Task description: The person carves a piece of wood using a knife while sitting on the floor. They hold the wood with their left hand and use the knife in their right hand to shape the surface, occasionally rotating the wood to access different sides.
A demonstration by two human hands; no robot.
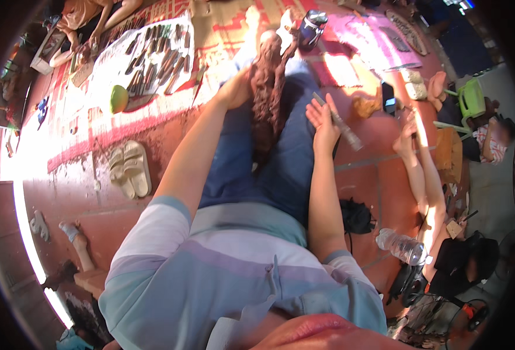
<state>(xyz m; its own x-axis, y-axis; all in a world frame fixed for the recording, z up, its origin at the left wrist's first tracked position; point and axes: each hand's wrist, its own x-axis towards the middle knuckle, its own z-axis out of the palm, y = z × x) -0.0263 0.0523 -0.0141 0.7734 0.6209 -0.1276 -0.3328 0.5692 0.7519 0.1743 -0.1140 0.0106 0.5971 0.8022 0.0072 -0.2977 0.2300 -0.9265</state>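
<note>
Fingers of left hand [234, 91] gripping carved wooden figure [267, 87]; figure just right of them, head end farthest out. Fingertips hidden. Right hand [324, 125]: fingers loosely extended, slim flat tool [345, 130] held at thumb side. Green fruit [118, 99] well left of left fingers, handled tools [167, 69] past it.

Glare blazes well left of the carved figure [267, 87], burning part of the mat [135, 122] pure white! Right of the figure, sunlight bleaches the pink cloth [380, 44] in patches. The figure's near end sinks into shade, detail soft; far out around it, straight lines bow toward a black rim.
</note>
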